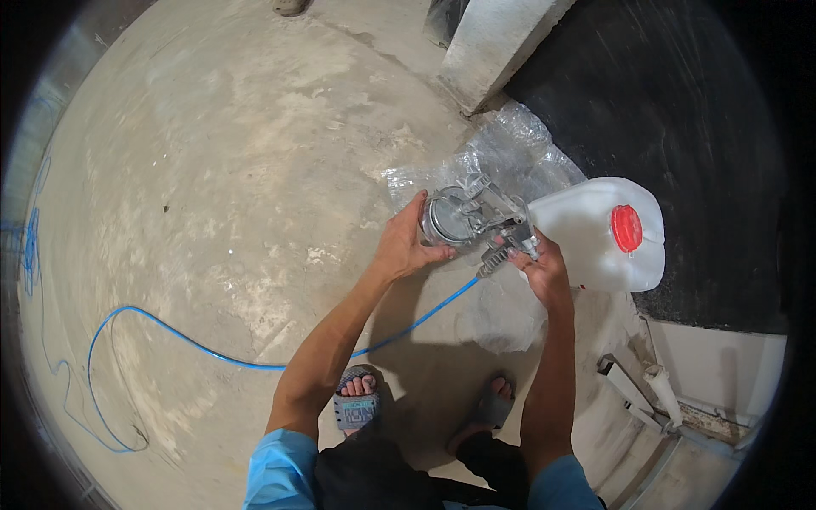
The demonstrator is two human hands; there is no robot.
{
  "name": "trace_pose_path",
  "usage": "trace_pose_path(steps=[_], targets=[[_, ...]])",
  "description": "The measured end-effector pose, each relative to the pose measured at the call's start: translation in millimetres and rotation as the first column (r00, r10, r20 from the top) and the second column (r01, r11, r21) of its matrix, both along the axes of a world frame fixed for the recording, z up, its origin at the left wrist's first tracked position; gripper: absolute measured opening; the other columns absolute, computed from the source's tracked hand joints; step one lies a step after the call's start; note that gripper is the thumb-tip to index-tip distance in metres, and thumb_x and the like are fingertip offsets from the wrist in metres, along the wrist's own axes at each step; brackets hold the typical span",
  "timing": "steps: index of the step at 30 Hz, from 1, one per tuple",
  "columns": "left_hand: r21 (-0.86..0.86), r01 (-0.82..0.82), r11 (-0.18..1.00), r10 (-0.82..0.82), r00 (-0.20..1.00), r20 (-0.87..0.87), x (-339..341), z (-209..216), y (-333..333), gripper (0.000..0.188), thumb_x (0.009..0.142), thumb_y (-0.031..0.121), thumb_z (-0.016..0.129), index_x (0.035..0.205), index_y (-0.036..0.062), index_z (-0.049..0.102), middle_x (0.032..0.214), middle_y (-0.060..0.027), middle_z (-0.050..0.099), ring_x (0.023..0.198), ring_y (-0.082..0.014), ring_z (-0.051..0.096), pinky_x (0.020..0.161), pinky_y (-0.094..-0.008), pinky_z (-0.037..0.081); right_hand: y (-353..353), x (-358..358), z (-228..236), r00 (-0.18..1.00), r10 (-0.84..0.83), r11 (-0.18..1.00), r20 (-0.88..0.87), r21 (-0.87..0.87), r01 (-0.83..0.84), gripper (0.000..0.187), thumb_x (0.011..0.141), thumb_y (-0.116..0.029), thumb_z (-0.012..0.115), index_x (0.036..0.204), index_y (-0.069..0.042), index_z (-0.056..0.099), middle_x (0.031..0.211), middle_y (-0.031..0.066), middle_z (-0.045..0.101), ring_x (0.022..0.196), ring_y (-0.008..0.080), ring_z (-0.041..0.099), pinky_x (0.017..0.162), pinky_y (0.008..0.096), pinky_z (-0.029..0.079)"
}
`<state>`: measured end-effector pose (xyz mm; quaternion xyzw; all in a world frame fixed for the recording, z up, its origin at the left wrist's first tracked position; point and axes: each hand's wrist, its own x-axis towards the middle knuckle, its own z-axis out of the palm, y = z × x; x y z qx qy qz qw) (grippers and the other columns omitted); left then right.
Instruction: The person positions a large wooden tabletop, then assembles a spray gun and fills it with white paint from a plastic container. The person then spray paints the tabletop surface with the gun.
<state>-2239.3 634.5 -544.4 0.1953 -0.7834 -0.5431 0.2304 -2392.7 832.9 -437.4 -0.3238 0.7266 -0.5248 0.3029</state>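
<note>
- Left hand [401, 241]: clasping the cup [435, 219] of one metal spray gun [491, 208], held in front of the body; cup contents indeterminable.
- Right hand [546, 270]: gripping the gun's handle side; some fingers hidden.
- Hose [425, 318]: one, blue, attached to the gun; partly hidden by the left forearm [327, 344].
- Jerrycan [582, 242]: one, white, red cap [626, 229] fitted; contents indeterminable.
- Plastic sheet [510, 140]: clear, partly covered.

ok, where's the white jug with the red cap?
Head view, right of centre: the white jug is just right of the spray gun and right hand, beside the clear plastic sheet.
</note>
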Motion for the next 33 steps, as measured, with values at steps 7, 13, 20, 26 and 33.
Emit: trace_pose_path(steps=[7, 13, 20, 26, 33], targets=[[-0.005, 0.109, 0.994, -0.108, 0.992, 0.067, -1.5, 30.7, -24.6, 0.11, 0.06, 0.036, 0.092, 0.147, 0.0004, 0.035, 0.144, -0.0221, 0.048, 0.135, -0.0345, 0.046, 0.112, -0.0403, 0.037, -2.6, 20.3, 7.2, 0.994, -0.046, 0.995, -0.097, 0.085, 0.054, 0.034, 0.088, 0.005, 0.059, 0.122, 0.003, 0.059, 0.106, 0.0078, 0.072, 0.099, 0.0135, 0.063, 0.092, 0.028, 0.045], [0.152, 0.317, 0.936, -0.339, 0.929, 0.151, -10.4, 56.4, -39.9, 0.104, 0.061, 0.03, 0.093, 0.146, 0.0029, 0.04, 0.143, -0.0197, 0.05, 0.133, -0.0311, 0.047, 0.111, -0.0391, 0.038, -1.0, 43.5, 0.8, 0.982, -0.118, 0.983, -0.149, 0.124, 0.137, 0.029, 0.088, 0.0, 0.059, 0.116, -0.002, 0.065, 0.095, 0.0102, 0.072, 0.082, 0.0113, 0.058, 0.081, 0.0278, 0.047], [0.139, 0.405, 0.904, -0.427, 0.878, 0.218, -20.8, 64.3, -53.5, 0.091, 0.061, 0.023, 0.093, 0.139, 0.0068, 0.048, 0.129, -0.0122, 0.061, 0.123, -0.0262, 0.055, 0.102, -0.0353, 0.044, -0.8, 37.6, -4.2, 0.986, -0.13, 0.982, -0.102, 0.127, 0.143, 0.029, 0.089, -0.001, 0.059, 0.118, -0.003, 0.065, 0.095, 0.0087, 0.071, 0.084, 0.0109, 0.059, 0.082, 0.0284, 0.048], [0.17, 0.45, 0.877, -0.48, 0.84, 0.253, -28.1, 63.5, -62.4, 0.089, 0.06, 0.029, 0.093, 0.137, 0.0085, 0.052, 0.131, -0.0126, 0.061, 0.127, -0.0273, 0.052, 0.104, -0.0369, 0.043, 5.9, 36.5, -17.0, 0.985, -0.135, 0.991, 0.104, 0.025, 0.133, 0.032, 0.089, -0.004, 0.065, 0.121, -0.003, 0.063, 0.103, 0.0036, 0.071, 0.088, 0.0099, 0.061, 0.083, 0.0276, 0.049], [0.079, 0.47, 0.879, -0.473, 0.838, 0.271, -23.0, 66.5, -62.8, 0.085, 0.063, 0.029, 0.092, 0.135, 0.0051, 0.053, 0.129, -0.01, 0.061, 0.107, -0.0251, 0.059, 0.089, -0.0386, 0.049, 5.9, 53.4, -51.4, 0.892, -0.215, 0.967, 0.398, -0.041, 0.251, 0.039, 0.084, -0.002, 0.071, 0.122, -0.004, 0.063, 0.113, 0.0022, 0.067, 0.099, 0.01, 0.059, 0.089, 0.0267, 0.048]])
